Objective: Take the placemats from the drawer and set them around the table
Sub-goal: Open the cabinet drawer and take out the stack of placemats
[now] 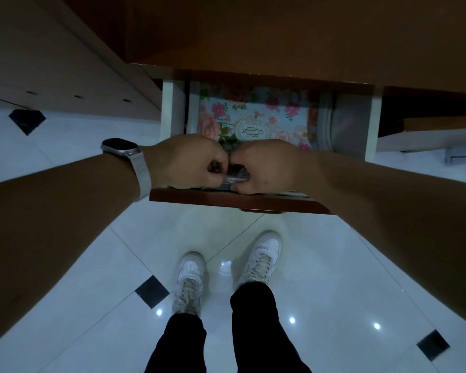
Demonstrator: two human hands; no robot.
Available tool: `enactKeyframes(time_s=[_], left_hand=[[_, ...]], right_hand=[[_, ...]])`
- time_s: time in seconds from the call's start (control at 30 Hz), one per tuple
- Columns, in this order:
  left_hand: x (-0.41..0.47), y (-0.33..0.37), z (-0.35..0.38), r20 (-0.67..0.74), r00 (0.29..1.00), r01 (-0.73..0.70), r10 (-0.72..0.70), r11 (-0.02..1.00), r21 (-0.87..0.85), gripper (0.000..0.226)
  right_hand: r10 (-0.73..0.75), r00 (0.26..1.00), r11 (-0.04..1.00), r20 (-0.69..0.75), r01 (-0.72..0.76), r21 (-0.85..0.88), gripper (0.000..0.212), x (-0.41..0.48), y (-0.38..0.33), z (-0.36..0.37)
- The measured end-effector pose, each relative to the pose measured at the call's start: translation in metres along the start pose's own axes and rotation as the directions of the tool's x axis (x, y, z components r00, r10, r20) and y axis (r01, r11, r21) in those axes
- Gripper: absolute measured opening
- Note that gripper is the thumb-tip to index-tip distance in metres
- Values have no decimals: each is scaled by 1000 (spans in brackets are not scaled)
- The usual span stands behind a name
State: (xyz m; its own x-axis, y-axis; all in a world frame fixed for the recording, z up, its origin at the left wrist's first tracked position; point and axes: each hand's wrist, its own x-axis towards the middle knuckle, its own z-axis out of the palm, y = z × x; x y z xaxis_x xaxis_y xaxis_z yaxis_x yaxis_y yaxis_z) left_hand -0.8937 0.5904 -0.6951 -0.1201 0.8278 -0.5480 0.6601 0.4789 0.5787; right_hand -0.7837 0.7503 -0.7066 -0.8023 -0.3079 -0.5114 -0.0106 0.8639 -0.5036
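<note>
The drawer (234, 201) stands pulled out below a brown cabinet top, its dark wooden front toward me. Inside lies a pale blue placemat (256, 117) printed with pink flowers and an oval label. My left hand (189, 161), with a watch on its wrist, and my right hand (269, 166) meet at the drawer's front edge. Both have fingers curled around the near edge of the placemats, where several thin layers show between them. The near part of the stack is hidden under my hands.
A grey folded item (345, 130) lies at the drawer's right side. White drawer walls (170, 109) flank the opening. Below is a glossy white tiled floor (320, 278) with black diamond insets, and my two white shoes (226, 267) stand close to the drawer.
</note>
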Motion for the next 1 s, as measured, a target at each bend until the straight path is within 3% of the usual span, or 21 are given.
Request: enactKeyframes(time_s=[0.2,0.4,0.6,0.83,1.0], left_hand=[[0,-1,6,-19,1000,-23,25,997,69,21],[4,-2,8,-107,994,-5,21,989,149,18],[5,2,3,-234,972,9,6,998,60,13],[-15,26,-13,-500,862,-75,80,997,29,25],[-28,47,-42,-524,846,-80,98,995,56,22]], right_hand=[[2,998,991,-62,-10,-134,30,-3,-3,2],[62,952,997,-299,-72,-21,25,-14,2,13],[131,954,987,-268,-100,126,26,-24,20,12],[278,922,959,-268,-254,123,44,-61,39,-4],[337,889,942,-310,-322,98,33,-88,27,-30]])
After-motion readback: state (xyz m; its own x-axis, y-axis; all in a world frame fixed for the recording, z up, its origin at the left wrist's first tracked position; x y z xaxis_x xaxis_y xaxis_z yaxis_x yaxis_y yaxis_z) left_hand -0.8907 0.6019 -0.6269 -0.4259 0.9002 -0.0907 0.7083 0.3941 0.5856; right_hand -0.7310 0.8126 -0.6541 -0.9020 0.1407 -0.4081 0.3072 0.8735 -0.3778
